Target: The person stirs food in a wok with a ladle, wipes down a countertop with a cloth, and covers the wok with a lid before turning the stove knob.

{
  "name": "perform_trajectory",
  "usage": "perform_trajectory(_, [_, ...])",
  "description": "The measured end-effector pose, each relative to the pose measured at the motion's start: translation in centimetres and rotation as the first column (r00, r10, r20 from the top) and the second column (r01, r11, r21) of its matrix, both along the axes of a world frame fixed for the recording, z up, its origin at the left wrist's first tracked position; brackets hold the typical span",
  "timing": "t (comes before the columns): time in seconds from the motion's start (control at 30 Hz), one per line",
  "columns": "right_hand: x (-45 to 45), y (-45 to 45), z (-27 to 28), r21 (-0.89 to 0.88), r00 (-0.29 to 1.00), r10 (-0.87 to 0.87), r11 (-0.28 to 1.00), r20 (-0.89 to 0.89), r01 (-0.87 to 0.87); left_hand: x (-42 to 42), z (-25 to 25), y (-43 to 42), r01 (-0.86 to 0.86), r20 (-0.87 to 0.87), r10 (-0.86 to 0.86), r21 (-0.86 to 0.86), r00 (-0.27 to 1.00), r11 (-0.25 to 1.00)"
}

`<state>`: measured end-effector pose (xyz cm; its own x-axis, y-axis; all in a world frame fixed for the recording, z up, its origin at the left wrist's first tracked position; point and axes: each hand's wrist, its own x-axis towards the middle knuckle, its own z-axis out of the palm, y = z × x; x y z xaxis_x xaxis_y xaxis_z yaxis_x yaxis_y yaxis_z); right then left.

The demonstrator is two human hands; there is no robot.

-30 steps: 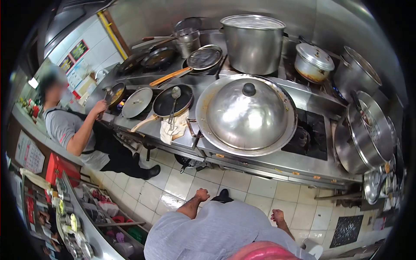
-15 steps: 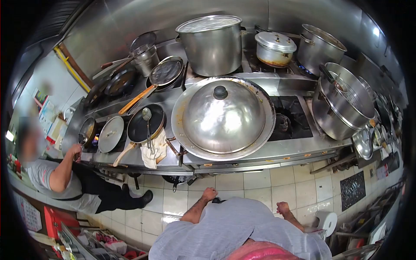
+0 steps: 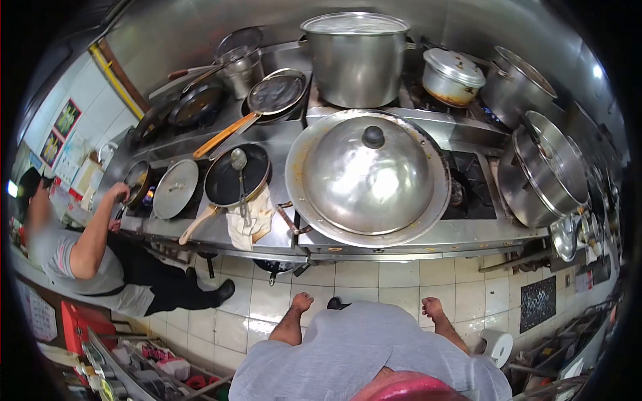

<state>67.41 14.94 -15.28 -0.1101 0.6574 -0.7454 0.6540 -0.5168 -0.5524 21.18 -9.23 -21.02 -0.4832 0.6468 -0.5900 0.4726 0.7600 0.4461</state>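
Note:
My left hand [image 3: 302,301] hangs over the tiled floor, below the stove's front edge. Its fingers are curled in and nothing shows in them. On the other side of my body, my right hand [image 3: 432,307] is also loosely closed, with no object visible. Both hands are apart from the cookware. Nearest in front is a wide wok [image 3: 299,212] covered by a domed metal lid [image 3: 368,180] with a black knob [image 3: 374,137]. To its left a black frying pan [image 3: 224,184] holds a metal spoon [image 3: 239,160], and a pale cloth [image 3: 249,224] hangs by its rim.
A co-worker [image 3: 80,260] stands at the left, gripping a small pan [image 3: 139,182] near a flame. A large stockpot [image 3: 358,63], a pressure cooker [image 3: 453,77] and a steamer pot [image 3: 535,177] stand on the stove. A floor drain [image 3: 538,304] lies at the right.
My view has shifted, so the stove sits further right in it. My left hand has moved left, away from the wok. The co-worker's second hand now shows near the small pan.

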Motion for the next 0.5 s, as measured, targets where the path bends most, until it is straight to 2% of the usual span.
perform_trajectory(0.07, [0.2, 1.2, 0.8, 0.024, 1.000, 0.030, 0.999, -0.006, -0.030, 0.4, -0.4, -1.0, -0.040, -0.014, 0.040, 0.035, 0.999, 0.999])
perform_trajectory(0.13, [1.1, 2.6, 1.7, 0.150, 0.990, -0.085, 0.983, -0.113, 0.102, 1.3, 0.6, -1.7, -0.096, 0.069, 0.098, -0.025, 0.993, 0.995])
perform_trajectory(0.2, [2.5, 5.5, 1.8, 0.438, 0.901, -0.108, 0.846, -0.419, 0.305, 1.8, 0.7, -2.2, -0.090, 0.083, 0.092, -0.023, 0.992, 0.996])
perform_trajectory(0.3, [-0.3, 9.9, 14.5, 0.625, 0.905, -0.151, 0.678, -0.397, 0.387, 2.4, 0.5, -2.8, -0.062, 0.119, 0.066, -0.030, 0.991, 0.998])
perform_trajectory(0.37, [-4.1, 11.8, 22.5, 0.708, 0.871, -0.054, 0.560, -0.487, 0.430, 2.2, 1.0, -2.5, -0.037, 0.138, 0.041, -0.034, 0.990, 0.999])
perform_trajectory(0.47, [-12.2, 12.6, 32.1, 0.755, 0.861, 0.119, 0.550, -0.495, 0.358, 1.8, 1.7, -1.7, 0.010, 0.112, 0.000, -0.096, 0.994, 0.995])
perform_trajectory(0.5, [-14.8, 12.5, 34.0, 0.792, 0.872, 0.213, 0.549, -0.440, 0.266, 1.5, 1.4, -1.5, 0.017, 0.092, -0.010, -0.069, 0.996, 0.997])
